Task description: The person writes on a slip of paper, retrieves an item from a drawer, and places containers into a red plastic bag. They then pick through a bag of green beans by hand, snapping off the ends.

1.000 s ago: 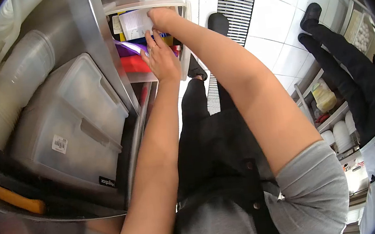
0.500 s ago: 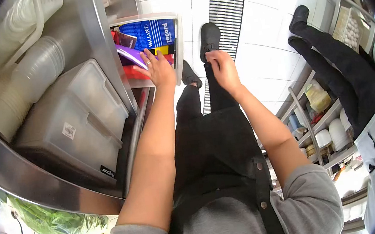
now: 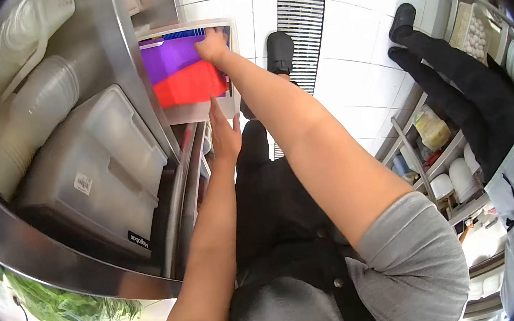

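A white bin [image 3: 204, 111] under the steel counter holds a purple folder [image 3: 172, 57] and a bright red folder or sheet [image 3: 191, 84], lying side by side. A strip of blue notebook [image 3: 182, 34] shows behind them. My right hand [image 3: 213, 46] reaches into the bin at the purple folder's right side, thumb against the purple; the other fingers bend downward, tips hidden, and I cannot tell whether they grip it. At the bin's near side, my left hand [image 3: 225, 132] is open, fingers straight and thumb apart, fingertips right by the red one's lower edge.
On the shelf at left are a grey lidded storage box [image 3: 100, 172] and stacked clear tubs [image 3: 42, 109]. A drain grate [image 3: 305, 28] runs along the tiled floor. Another person's legs [image 3: 451, 81] stand at right, before shelves with white bowls [image 3: 462, 178] and a basket of eggs [image 3: 475, 40].
My right hand has moved from above my shoe into the bin. My left hand has drawn back to its near side. The purple and red pieces now cover most of the blue notebook.
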### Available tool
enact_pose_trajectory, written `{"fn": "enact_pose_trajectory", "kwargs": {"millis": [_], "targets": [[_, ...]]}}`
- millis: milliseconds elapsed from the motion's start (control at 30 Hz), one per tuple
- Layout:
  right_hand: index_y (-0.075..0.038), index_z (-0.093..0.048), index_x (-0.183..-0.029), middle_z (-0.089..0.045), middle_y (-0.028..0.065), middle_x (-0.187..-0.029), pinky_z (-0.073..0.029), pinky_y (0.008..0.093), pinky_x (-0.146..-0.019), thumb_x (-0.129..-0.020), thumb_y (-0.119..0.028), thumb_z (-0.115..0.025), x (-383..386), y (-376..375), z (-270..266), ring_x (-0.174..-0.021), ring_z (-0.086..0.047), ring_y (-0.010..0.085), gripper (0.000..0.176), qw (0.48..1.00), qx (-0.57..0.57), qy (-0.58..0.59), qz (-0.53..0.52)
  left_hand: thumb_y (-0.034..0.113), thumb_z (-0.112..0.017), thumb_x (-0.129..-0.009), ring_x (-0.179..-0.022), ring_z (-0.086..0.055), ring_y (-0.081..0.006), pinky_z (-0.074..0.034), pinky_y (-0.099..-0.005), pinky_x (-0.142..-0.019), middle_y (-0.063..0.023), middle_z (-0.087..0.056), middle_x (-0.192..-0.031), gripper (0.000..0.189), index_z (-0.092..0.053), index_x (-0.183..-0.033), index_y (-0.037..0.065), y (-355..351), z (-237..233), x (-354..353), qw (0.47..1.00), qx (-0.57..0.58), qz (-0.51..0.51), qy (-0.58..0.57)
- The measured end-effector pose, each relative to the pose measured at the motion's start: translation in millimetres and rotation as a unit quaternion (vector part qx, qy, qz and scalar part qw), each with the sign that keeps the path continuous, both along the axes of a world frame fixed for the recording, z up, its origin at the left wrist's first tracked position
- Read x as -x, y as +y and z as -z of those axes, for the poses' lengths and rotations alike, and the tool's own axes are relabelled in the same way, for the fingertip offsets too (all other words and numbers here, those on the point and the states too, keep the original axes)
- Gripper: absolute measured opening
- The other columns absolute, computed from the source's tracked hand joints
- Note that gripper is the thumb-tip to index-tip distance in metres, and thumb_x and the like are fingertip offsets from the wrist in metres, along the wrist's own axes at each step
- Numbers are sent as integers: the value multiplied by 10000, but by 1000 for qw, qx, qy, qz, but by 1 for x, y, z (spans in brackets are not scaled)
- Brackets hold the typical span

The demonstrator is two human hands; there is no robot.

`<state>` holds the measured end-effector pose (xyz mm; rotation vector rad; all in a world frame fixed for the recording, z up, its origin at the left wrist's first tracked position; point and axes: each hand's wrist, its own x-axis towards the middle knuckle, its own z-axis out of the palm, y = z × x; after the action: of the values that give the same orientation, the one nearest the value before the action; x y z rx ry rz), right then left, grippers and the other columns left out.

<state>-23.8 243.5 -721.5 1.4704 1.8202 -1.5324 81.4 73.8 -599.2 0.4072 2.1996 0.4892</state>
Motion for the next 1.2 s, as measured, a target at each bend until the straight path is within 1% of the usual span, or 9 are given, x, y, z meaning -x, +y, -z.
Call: {"fn": "enact_pose_trajectory", "kwargs": {"millis": [100, 233, 333, 433, 567, 700, 867, 1000, 1200], "targets": [[-16, -505, -1365, -478, 259, -1415, -386, 449, -1109, -785, -75, -647, -41, -7, -31, -1328, -455, 402, 600, 953, -93, 286, 26, 222, -635, -953, -1338, -452, -445, -385, -470, -1113, -315, -381, -1501, 710, -291, -1519, -33, -39, -3, -28, 996, 30, -20, -78], [50, -501, -1331, -563, 258, -1294, -401, 446, -1081, -767, -26, -635, -113, -47, -36, -1238, -515, 430, 584, 961, -189, 29, 201, 382, -607, -970, -1338, -456, -440, -389, -460, -1110, -304, -411, -1487, 649, -437, -1442, -29, -77, -36, -71, 978, 102, -3, -180], [66, -484, -1344, -565, 283, -1263, -421, 454, -1066, -755, -57, -639, -132, -72, 0, -1199, -537, 453, 621, 964, 32, 103, 242, 483, -620, -943, -1418, -342, -447, -340, -586, -1114, -265, -322, -1559, 713, -432, -1473, 43, -89, -90, -107, 978, 134, 87, -138], [84, -454, -1376, -544, 308, -1294, -419, 450, -1075, -743, -97, -643, -92, -60, -27, -1221, -530, 450, 685, 983, -13, -72, 168, 560, -629, -909, -1442, -267, -489, -273, -692, -1099, -240, -244, -1603, 769, -431, -1489, 96, -82, -164, -108, 979, 124, 91, -135], [44, -614, -1176, -679, 290, -1076, -525, 452, -883, -738, -80, -650, -79, -96, -9, -1033, -659, 428, 457, 988, -93, 32, 119, 618, -693, -831, -1457, -239, -482, -236, -667, -1129, -193, -255, -1611, 799, -511, -1445, 139, -97, -174, -137, 989, 94, 103, -43], [51, -496, -1384, -661, 284, -1167, -502, 426, -989, -792, -76, -542, -35, -130, 31, -1114, -648, 390, 607, 972, 79, 217, 42, 619, -697, -827, -1462, -227, -463, -228, -659, -1137, -158, -282, -1603, 767, -547, -1411, 146, -81, -166, -157, 991, 119, 61, -27], [-69, -571, -1369, -694, 187, -1185, -521, 428, -958, -829, -133, -558, -25, -111, -27, -1097, -661, 349, 544, 729, 48, 132, -669, 532, -727, -839, -1438, -296, -444, -279, -641, -1124, -173, -355, -1555, 676, -580, -1341, 105, -71, -177, -190, 995, 91, -29, 24], [-39, -621, -1298, -689, 200, -1190, -514, 447, -959, -905, -261, -559, -151, -82, -60, -1112, -651, 369, 456, 656, 81, 95, -744, 371, -772, -856, -1362, -415, -425, -334, -473, -1154, -231, -400, -1498, 607, -554, -1336, 71, -95, -178, -230, 946, -62, -319, 11], [-50, -642, -1262, -677, 216, -1198, -512, 439, -947, -814, -478, -715, -297, 193, -74, -1150, -626, 380, 624, 730, -39, -79, -677, 275, -551, -1013, -1179, -559, -460, -446, -474, -1042, -287, -600, -1245, 433, -525, -1324, -25, -160, -271, -342, 927, -2, -374, -36]]}}
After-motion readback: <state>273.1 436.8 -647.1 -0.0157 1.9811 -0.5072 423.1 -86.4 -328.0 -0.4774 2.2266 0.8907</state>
